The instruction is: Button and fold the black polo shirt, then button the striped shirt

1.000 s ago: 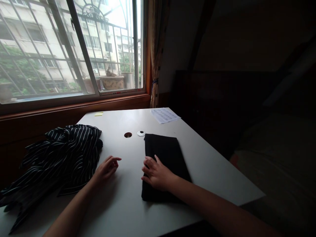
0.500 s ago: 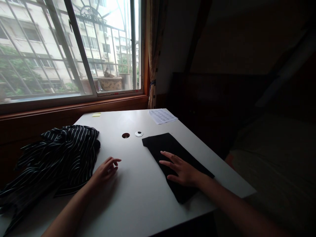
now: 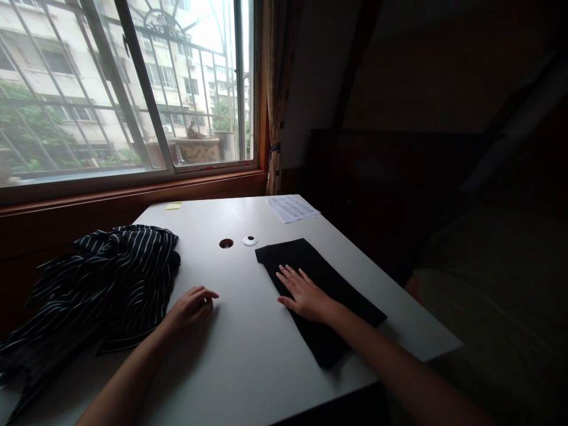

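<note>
1. Resting palm-down with fingers spread, the right hand (image 3: pixel 306 294) touches the black cloth (image 3: pixel 328 278) right of the frame's centre; it grips nothing, and the flat contact seems meant to press the fabric or stop it slipping.
2. The black cloth lies flat and slanted, from mid-frame towards the lower right, on the white table (image 3: pixel 239 355); it looks folded, which would explain its fairly straight edges.
3. Left of centre, the left hand (image 3: pixel 194 306) is empty, its fingers loosely bent; whether it touches the table, I cannot tell. It probably sits aside because one palm is enough here.
4. The striped cloth (image 3: pixel 119 278) lies heaped at the left of the frame, near the left forearm, perhaps to leave the middle free.
5. Printed paper (image 3: pixel 293 209) and a yellow note (image 3: pixel 173 206) lie by the table's far edge, presumably out of the way.
</note>
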Motion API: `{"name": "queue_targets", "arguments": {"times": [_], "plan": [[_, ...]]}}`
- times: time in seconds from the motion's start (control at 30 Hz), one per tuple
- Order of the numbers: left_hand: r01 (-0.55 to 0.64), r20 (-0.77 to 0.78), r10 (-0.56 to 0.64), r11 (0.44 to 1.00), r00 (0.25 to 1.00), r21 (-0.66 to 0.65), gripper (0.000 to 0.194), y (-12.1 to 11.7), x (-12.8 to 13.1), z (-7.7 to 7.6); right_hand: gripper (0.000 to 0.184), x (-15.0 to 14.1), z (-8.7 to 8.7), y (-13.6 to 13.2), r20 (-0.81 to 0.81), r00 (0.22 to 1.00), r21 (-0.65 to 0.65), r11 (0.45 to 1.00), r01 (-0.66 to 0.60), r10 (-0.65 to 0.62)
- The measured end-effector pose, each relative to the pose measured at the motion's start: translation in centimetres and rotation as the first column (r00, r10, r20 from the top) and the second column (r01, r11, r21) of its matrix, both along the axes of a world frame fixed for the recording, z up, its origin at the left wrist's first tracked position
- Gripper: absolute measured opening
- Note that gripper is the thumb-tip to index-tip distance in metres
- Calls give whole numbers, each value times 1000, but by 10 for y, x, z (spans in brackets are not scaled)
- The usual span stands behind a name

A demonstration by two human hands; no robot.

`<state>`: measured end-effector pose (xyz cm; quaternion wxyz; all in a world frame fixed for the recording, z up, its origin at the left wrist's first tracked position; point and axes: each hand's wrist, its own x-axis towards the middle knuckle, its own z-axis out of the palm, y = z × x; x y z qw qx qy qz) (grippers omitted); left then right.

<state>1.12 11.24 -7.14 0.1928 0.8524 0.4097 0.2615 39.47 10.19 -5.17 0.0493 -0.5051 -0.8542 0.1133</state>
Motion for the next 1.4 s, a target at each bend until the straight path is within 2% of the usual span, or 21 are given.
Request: {"name": "queue_targets", "arguments": {"times": [0.17, 0.4, 0.67, 0.97, 1.4], "plan": [[10, -20, -10, 1000, 1000, 4, 26, 1, 2, 0, 69, -10, 2, -12, 4, 1000, 10, 1000, -10, 10], [9, -15, -9, 1000, 1000, -3, 26, -1, 3, 2, 68, -36, -10, -23, -1, 986, 75, 983, 165, -166], [7, -21, -7, 1000, 1000, -9, 28, -4, 4, 7, 71, -39, -16, -23, 2, 977, 111, 971, 211, -213], [25, -48, -25, 1000, 999, -8, 31, -2, -1, 2, 67, -7, -20, 2, 41, 956, 160, 946, 281, -291], [33, -36, -33, 999, 999, 10, 32, -1, -1, 1, 70, 78, -31, 54, 123, 865, 145, 871, 470, -487]]}}
